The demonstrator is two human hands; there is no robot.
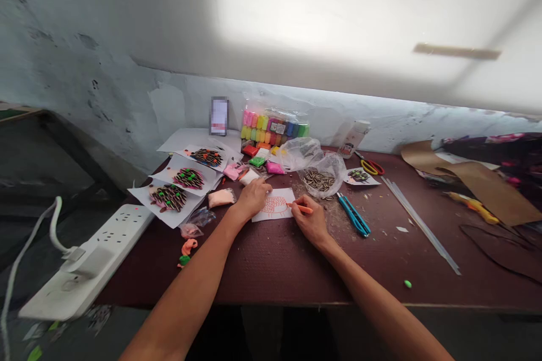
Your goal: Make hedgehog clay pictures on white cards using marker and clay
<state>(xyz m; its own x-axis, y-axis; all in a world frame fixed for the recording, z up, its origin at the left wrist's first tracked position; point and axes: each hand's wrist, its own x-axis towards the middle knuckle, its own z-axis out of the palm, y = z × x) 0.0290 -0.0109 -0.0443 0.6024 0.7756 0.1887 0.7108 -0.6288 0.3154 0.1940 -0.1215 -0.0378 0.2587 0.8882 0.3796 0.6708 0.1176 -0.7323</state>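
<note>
A small white sheet of paper point(282, 214) lies on the table, bearing an orange drawing of a rounded, patterned shape with short lines below it. My left hand point(253, 197) rests on the paper's upper left edge, its fingers bent loosely and partly hidden, gripping nothing that I can see. In my right hand point(311, 223) is an orange pen point(304, 209), closed between the fingers, its tip at the right side of the drawing. Just left of my left hand sits a packet of pale orange clay point(221, 197).
Decorated pine-cone-like pieces point(168, 197) sit on white sheets at left. Behind are coloured clay packets point(275, 128), a phone point(219, 116) and a bag of seeds point(319, 180). A teal cutter point(354, 215), scissors point(370, 166), glue sticks point(421, 225) and a power strip point(97, 254) flank my arms.
</note>
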